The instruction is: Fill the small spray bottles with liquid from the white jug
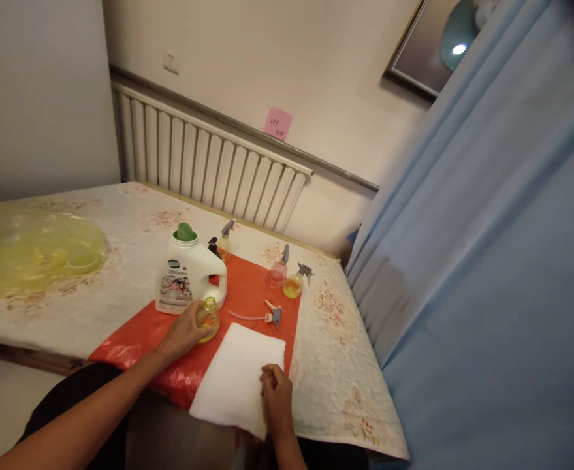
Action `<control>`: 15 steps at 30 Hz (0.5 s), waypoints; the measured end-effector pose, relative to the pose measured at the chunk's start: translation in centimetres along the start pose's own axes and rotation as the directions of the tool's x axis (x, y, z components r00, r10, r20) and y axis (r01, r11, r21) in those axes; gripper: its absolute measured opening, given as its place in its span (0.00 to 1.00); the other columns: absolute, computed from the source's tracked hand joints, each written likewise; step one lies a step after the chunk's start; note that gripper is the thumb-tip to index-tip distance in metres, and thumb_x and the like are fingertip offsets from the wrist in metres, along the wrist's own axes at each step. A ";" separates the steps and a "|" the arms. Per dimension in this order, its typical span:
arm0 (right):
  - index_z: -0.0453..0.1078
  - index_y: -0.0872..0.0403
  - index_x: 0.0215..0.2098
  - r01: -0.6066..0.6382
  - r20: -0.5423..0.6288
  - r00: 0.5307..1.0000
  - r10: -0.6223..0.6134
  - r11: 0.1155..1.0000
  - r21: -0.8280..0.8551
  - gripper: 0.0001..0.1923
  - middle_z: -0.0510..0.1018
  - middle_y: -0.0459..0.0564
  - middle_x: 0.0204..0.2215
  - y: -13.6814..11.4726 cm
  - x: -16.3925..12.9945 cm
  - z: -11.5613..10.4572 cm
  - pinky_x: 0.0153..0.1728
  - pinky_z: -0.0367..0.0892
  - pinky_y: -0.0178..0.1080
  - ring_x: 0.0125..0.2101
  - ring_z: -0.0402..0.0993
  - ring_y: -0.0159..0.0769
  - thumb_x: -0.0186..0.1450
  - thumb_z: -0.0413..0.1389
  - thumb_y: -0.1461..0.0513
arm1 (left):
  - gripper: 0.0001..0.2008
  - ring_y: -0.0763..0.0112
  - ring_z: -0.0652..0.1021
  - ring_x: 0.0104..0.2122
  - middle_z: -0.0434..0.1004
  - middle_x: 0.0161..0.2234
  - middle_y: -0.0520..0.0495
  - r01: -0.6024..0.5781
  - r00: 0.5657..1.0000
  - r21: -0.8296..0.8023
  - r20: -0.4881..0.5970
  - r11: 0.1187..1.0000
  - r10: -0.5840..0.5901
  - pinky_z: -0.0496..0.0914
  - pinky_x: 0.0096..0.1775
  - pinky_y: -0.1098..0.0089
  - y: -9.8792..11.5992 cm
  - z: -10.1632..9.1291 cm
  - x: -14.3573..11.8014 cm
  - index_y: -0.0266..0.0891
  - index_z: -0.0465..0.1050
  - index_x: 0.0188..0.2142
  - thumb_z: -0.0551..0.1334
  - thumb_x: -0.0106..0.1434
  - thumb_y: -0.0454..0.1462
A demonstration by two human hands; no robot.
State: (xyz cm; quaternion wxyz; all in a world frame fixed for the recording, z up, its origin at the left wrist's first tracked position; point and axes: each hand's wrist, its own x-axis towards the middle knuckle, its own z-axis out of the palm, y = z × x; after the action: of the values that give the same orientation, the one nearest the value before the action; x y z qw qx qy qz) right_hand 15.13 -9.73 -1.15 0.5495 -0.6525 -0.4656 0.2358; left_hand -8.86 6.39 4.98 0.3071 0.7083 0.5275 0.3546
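Observation:
My left hand (185, 331) is closed round a small yellow-tinted bottle (209, 321) with an open neck, at the front of the large white jug. My right hand (277, 390) is at the right edge of a folded white cloth (238, 372), its fingers curled together; whether they pinch anything is hidden. Between the cloth and the bottles behind it lies a loose grey trigger spray head (275, 318) with a thin dip tube. The white jug (175, 303) has a handle and a green piece (185, 231) in its mouth.
A red plastic sheet (247, 281) lies under these things. Behind stand a pink spray bottle (277, 275), a yellow spray bottle (293, 286), another spray bottle (224, 245) and a black-topped one (213, 247). A yellow translucent bag (36, 251) is left; a blue curtain (487, 261) hangs right.

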 end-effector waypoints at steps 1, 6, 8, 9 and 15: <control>0.75 0.53 0.30 0.000 -0.002 1.000 0.000 1.000 -0.001 0.09 0.75 0.45 0.21 0.0 0.0 0.0 0.24 0.65 0.34 0.21 0.69 0.35 0.56 0.53 0.63 | 0.29 0.50 0.76 0.48 0.75 0.47 0.41 0.006 1.000 0.009 -0.012 1.000 -0.006 0.68 0.49 0.57 -0.2 -0.2 0.1 0.40 0.63 0.50 0.66 0.49 0.43; 0.75 0.53 0.30 -0.007 0.001 1.000 0.007 1.000 0.000 0.08 0.75 0.44 0.21 0.1 0.0 0.0 0.24 0.66 0.35 0.21 0.70 0.36 0.56 0.53 0.63 | 0.29 0.49 0.77 0.48 0.76 0.48 0.40 0.019 0.999 0.030 -0.043 0.999 -0.018 0.69 0.49 0.57 -0.9 -1.0 0.0 0.40 0.64 0.50 0.66 0.49 0.43; 0.75 0.53 0.30 -0.014 0.007 1.000 0.014 1.000 0.005 0.09 0.76 0.45 0.21 0.2 0.0 0.0 0.24 0.66 0.35 0.21 0.71 0.36 0.56 0.53 0.63 | 0.29 0.49 0.77 0.48 0.76 0.48 0.40 0.017 0.999 0.033 -0.044 0.999 -0.016 0.69 0.49 0.57 -0.9 -1.1 -0.1 0.40 0.64 0.50 0.66 0.49 0.43; 0.75 0.53 0.30 -0.017 0.009 1.000 0.017 1.000 0.008 0.09 0.76 0.45 0.22 0.2 0.0 0.0 0.23 0.66 0.34 0.21 0.71 0.36 0.56 0.52 0.63 | 0.30 0.49 0.76 0.48 0.76 0.48 0.40 0.016 0.999 0.033 -0.040 0.999 -0.014 0.69 0.50 0.57 -0.8 -1.1 -0.3 0.39 0.64 0.51 0.66 0.49 0.43; 0.75 0.53 0.30 -0.030 0.013 0.999 0.029 0.999 0.019 0.09 0.76 0.45 0.22 0.3 0.0 0.1 0.23 0.65 0.35 0.21 0.70 0.36 0.57 0.52 0.63 | 0.30 0.49 0.76 0.50 0.76 0.49 0.41 0.021 1.000 -0.023 -0.002 1.000 -0.021 0.69 0.51 0.56 0.2 -0.6 -1.4 0.41 0.65 0.52 0.67 0.49 0.43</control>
State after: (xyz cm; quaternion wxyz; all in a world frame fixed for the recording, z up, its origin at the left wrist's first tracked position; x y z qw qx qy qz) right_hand 15.16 -9.70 -1.44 0.5492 -0.6524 -0.4572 0.2526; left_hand -9.55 5.03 5.24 0.3184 0.6987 0.5311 0.3583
